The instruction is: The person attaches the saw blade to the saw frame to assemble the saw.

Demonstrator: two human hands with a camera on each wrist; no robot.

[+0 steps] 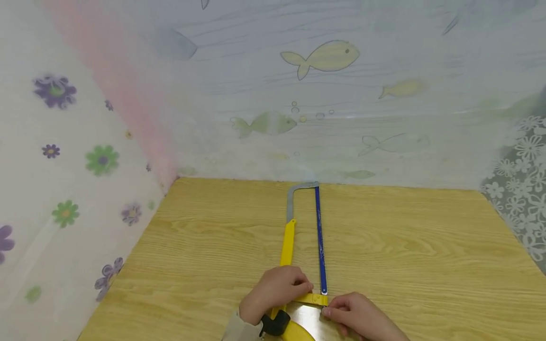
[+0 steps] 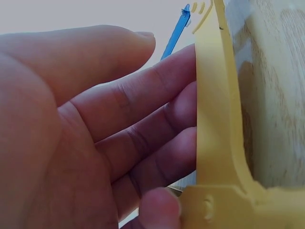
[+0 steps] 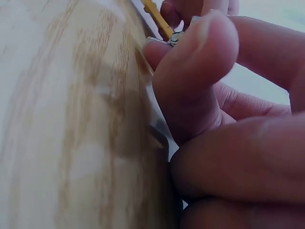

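Observation:
A hacksaw [image 1: 288,244] with a yellow and grey frame lies on the wooden table, its far end near the back wall. Its blue blade [image 1: 321,237] runs along the right side and also shows in the left wrist view. My left hand [image 1: 277,289] holds the yellow frame near the handle, its curled fingers against the frame [image 2: 214,114] in the left wrist view. At the near end of the blade, my right hand [image 1: 356,312] pinches a small metal nut [image 3: 175,38] by the yellow crosspiece [image 1: 313,299]; the fingertips hide most of it.
The wooden table [image 1: 396,237] stretches to both sides of the saw. A wall with painted fish [image 1: 332,57] rises behind it, and a flower-patterned wall [image 1: 64,180] stands at the left. At the right hangs a white floral-patterned panel [image 1: 529,189].

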